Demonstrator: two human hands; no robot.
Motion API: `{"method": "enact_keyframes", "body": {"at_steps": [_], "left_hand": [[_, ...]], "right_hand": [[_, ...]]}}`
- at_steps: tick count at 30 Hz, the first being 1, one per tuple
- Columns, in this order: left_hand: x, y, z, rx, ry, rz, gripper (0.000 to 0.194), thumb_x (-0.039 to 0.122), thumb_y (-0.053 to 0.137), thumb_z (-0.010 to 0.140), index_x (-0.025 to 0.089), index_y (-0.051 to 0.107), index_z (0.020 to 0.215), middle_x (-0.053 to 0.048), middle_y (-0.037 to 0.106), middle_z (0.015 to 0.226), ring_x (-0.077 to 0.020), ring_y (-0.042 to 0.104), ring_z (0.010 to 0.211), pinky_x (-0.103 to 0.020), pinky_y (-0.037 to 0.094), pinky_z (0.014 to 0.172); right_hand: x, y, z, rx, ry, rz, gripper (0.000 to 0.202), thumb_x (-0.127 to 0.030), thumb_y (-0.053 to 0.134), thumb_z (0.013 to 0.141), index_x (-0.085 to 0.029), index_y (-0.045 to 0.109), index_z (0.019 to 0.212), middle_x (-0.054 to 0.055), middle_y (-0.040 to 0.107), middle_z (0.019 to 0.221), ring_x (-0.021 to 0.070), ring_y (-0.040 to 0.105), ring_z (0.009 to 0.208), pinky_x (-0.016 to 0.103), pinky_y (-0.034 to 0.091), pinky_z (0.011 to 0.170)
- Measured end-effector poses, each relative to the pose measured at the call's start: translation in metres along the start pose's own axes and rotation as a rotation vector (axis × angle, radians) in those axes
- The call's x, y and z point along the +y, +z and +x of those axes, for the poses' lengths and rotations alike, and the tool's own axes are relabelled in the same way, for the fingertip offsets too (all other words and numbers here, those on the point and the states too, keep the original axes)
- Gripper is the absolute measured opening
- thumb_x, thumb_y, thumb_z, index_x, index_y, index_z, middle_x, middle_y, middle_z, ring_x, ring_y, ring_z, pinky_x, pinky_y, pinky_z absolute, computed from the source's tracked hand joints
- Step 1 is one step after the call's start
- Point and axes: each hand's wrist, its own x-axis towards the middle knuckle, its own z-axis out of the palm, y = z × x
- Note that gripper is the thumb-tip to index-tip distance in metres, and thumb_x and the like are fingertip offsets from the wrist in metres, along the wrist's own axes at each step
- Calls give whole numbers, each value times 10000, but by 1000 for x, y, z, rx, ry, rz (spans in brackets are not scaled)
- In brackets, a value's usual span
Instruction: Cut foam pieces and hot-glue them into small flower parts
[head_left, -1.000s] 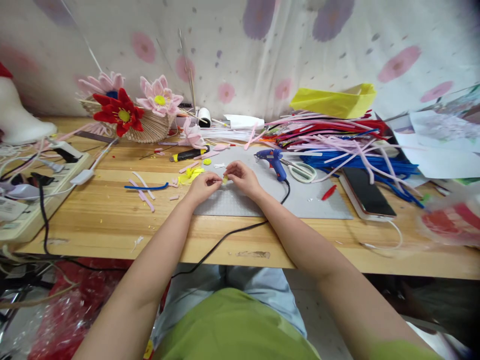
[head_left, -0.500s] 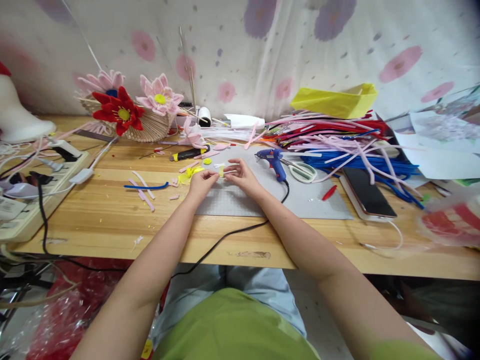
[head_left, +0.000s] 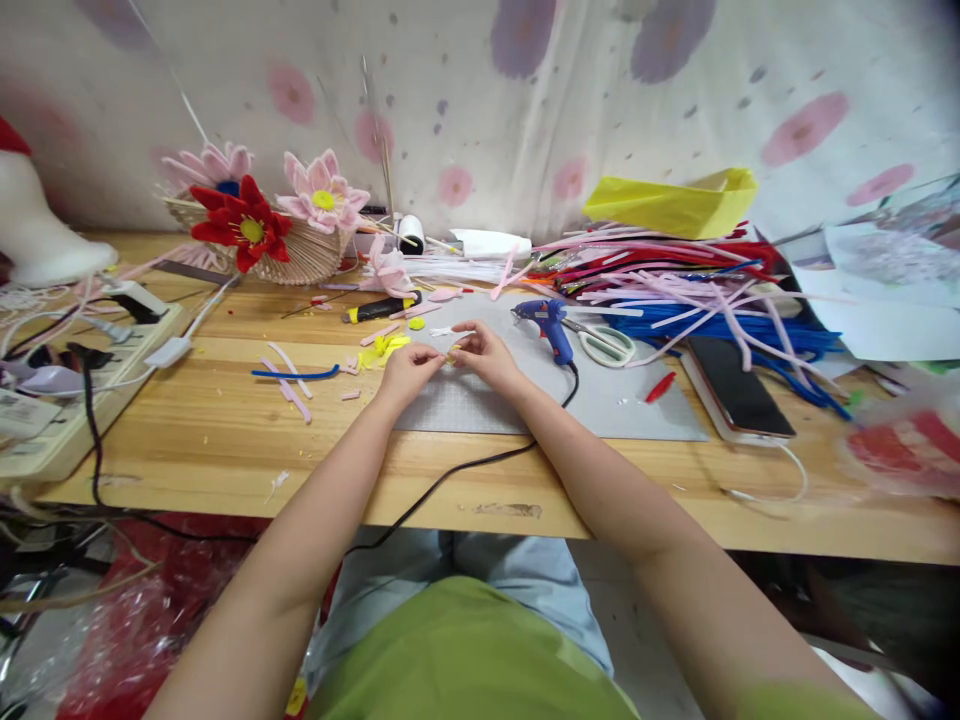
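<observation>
My left hand (head_left: 409, 368) and my right hand (head_left: 484, 352) meet over the grey cutting mat (head_left: 600, 400). Their fingertips pinch one small yellow piece (head_left: 453, 352) between them. The piece is mostly hidden by my fingers. Yellow scraps (head_left: 382, 348) lie on the wooden table just left of my left hand. A blue glue gun (head_left: 549, 322) rests on the mat to the right of my right hand, its black cord (head_left: 450, 475) running off the table's near edge.
White-handled scissors (head_left: 604, 344), a phone (head_left: 736, 385) and a heap of pipe cleaners (head_left: 675, 285) lie at the right. A basket of pipe-cleaner flowers (head_left: 262, 225) stands at the back left. A power strip (head_left: 67, 400) with cables is at the far left.
Both hands stay together on the small yellow piece. The fingers shift slightly as they work it; the piece dropped a little lower between the fingertips.
</observation>
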Motion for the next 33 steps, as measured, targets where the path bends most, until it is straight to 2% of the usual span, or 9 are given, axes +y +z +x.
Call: {"method": "enact_keyframes", "body": {"at_steps": [4,9,13,16,18,20,23,28,33], "left_hand": [[-2,-1,0,-40,52,2,157,317,643,662,177,687,607,-43,677,710,-162,592,710,-293,445,692],[-4,0,1,0,7,-64,285,422,598,716,159,709,719,-68,679,780,-171,586,744,-291,443,682],[-5,-4,4,284,52,-115,314,403,627,716,169,681,917,-75,654,993,-133,564,781,-254,437,698],[-3,-6,5,469,24,-129,269,400,635,721,164,665,846,-51,638,903,-112,532,728,-243,418,696],[-1,-5,5,397,-59,-179,279,433,644,709,155,655,735,-27,616,747,-107,503,654,-243,400,651],[4,0,2,231,-146,-243,339,488,645,691,150,660,679,-18,593,649,-102,470,595,-244,383,605],[11,7,-2,101,-209,-328,422,566,649,647,146,683,677,-34,632,679,-97,456,583,-244,384,583],[18,9,-4,77,-275,-392,351,474,747,523,144,675,617,-7,597,603,-86,443,559,-235,373,559],[21,7,-5,102,-280,-349,215,344,733,544,148,659,591,33,515,497,-74,399,507,-230,330,522]], "right_hand": [[0,-2,-1,42,-7,-21,351,-282,676,610,-214,500,906,-62,552,678,84,548,599,267,495,630],[0,-3,-3,56,15,41,380,-290,713,581,-221,513,897,-63,567,659,95,551,617,271,485,630],[-5,-4,-3,100,59,146,405,-305,737,577,-223,517,907,-60,571,678,91,552,640,275,486,666],[-10,-6,-1,182,106,238,404,-289,750,568,-222,524,896,-63,552,686,81,555,666,268,480,704],[-14,-6,-1,206,133,306,407,-273,757,556,-219,526,886,-61,554,693,79,561,683,264,476,721],[-17,-5,-1,213,162,362,414,-256,764,537,-213,530,877,-56,572,701,80,567,692,259,470,721],[-19,-3,-2,197,209,384,419,-233,767,515,-206,538,864,-51,597,700,83,566,685,251,456,697],[-17,1,-4,153,228,321,420,-237,766,523,-203,533,871,-53,599,668,86,562,651,245,438,659],[-16,3,-5,134,216,288,432,-251,756,547,-212,509,900,-55,605,684,89,574,656,242,441,643]]}}
